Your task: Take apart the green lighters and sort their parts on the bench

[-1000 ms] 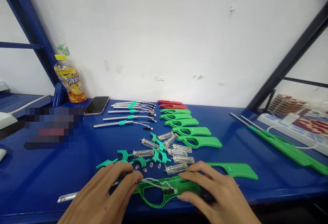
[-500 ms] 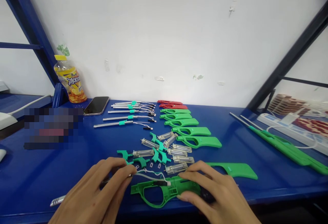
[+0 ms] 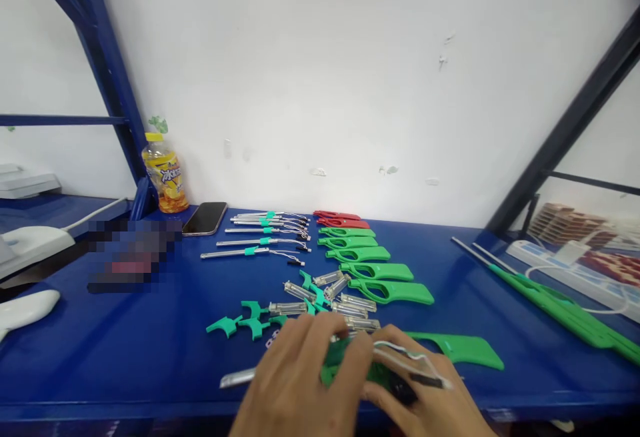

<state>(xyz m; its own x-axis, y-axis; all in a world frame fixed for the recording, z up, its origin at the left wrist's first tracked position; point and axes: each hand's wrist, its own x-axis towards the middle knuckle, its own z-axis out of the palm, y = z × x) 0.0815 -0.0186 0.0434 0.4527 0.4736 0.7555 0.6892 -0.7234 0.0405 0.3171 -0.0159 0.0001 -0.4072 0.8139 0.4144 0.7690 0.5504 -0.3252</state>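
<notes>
Under left grip (image 3: pixel 306 378), green casing (image 3: pixel 328 375)

Two bare hands meet at the front edge of a blue table (image 3: pixel 165 350). The left hand (image 3: pixel 310 370) holds a silver metal tube (image 3: pixel 237 377) with white wires (image 3: pixel 400 351) trailing over the right hand (image 3: pixel 425 383), which grips a green casing (image 3: pixel 329 375), mostly hidden. Behind them lie clear cartridges (image 3: pixel 359 302), teal pieces (image 3: pixel 224 325), and rows of tubes and green and red casings. A yellow-capped bottle (image 3: pixel 167 175) stands by a phone (image 3: pixel 205 218).
</notes>
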